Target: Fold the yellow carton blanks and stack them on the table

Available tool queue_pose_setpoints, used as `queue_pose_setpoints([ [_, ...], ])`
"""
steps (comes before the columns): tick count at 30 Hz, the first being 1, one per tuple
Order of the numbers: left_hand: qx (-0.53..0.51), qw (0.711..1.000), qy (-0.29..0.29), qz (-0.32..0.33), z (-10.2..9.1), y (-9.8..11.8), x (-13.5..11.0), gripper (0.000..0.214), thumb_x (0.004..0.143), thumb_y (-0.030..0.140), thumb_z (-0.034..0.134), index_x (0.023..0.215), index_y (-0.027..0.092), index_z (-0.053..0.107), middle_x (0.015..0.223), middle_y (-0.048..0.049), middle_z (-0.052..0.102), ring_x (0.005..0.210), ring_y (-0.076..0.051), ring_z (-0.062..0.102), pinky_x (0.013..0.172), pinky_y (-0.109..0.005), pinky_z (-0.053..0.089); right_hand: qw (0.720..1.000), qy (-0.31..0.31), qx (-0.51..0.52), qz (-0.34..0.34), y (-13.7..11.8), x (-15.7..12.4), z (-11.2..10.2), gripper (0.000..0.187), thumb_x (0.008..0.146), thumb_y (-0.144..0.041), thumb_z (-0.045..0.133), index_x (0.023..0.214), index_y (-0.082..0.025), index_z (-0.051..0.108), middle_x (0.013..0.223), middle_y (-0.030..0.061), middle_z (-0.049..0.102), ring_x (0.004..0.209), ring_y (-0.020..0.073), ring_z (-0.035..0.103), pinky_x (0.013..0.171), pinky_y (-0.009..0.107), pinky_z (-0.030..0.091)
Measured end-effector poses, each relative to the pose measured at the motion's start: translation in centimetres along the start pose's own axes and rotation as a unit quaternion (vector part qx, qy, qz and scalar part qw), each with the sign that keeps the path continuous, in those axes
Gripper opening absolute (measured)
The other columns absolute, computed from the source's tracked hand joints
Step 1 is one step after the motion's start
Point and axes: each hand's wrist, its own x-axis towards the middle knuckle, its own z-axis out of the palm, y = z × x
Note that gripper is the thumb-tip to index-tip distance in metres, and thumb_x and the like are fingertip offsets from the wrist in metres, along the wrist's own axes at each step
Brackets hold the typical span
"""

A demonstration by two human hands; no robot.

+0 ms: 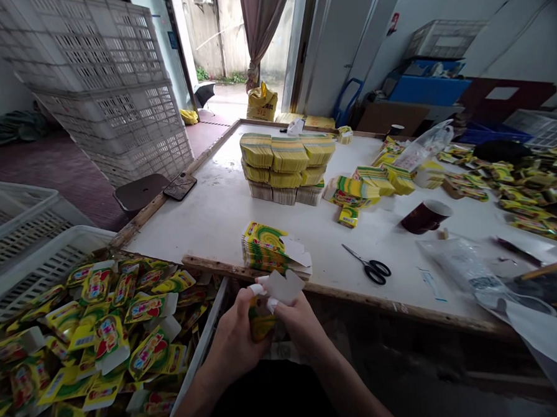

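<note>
Just off the table's front edge, my left hand (240, 325) and my right hand (297, 316) both grip one small yellow-green carton (262, 321). Its white inner flaps (282, 287) stick up between my fingers, and white wraps cover some fingertips. Beyond my hands, a stack of flat printed cartons (265, 245) lies on the table edge. To the left, a white plastic crate (219, 314) holds a heap of yellow-green cartons (110, 342), many with white flaps sticking out. My palms hide part of the carton I hold.
On the white table (204, 218) stand bundled carton stacks (288, 164), black scissors (375, 270), a dark mug (426, 216) and a phone (180, 186). Loose cartons (515, 183) spread at the right. Tall stacked crates (113, 74) rise at the left, beside a stool (142, 192).
</note>
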Motion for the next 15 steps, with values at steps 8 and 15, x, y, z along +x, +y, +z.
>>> queue_pose_setpoints([
  [8, -0.069, 0.997, -0.042, -0.021, -0.4, -0.5, 0.7, 0.062, 0.067, 0.015, 0.06, 0.12, 0.023, 0.027, 0.099, -0.0061, 0.062, 0.083, -0.023, 0.065, 0.07, -0.034, 0.052, 0.966, -0.137, -0.183, -0.122, 0.6, -1.1, -0.9, 0.064, 0.084, -0.021, 0.058, 0.143, -0.025, 0.036, 0.148, 0.0076, 0.04, 0.136, 0.0258, 0.036, 0.112, 0.045, 0.029],
  [15, -0.081, 0.995, 0.013, -0.05, 0.4, -1.7, 0.2, 0.066, 0.068, 0.017, 0.061, 0.122, 0.02, 0.023, 0.114, -0.0122, 0.054, 0.099, -0.025, 0.061, 0.082, -0.038, 0.052, 0.902, -0.113, -0.346, -0.233, 0.9, -0.3, -1.0, 0.05, 0.08, 0.001, 0.044, 0.121, -0.023, 0.062, 0.142, 0.0105, 0.047, 0.13, 0.0208, 0.045, 0.106, 0.032, 0.039],
])
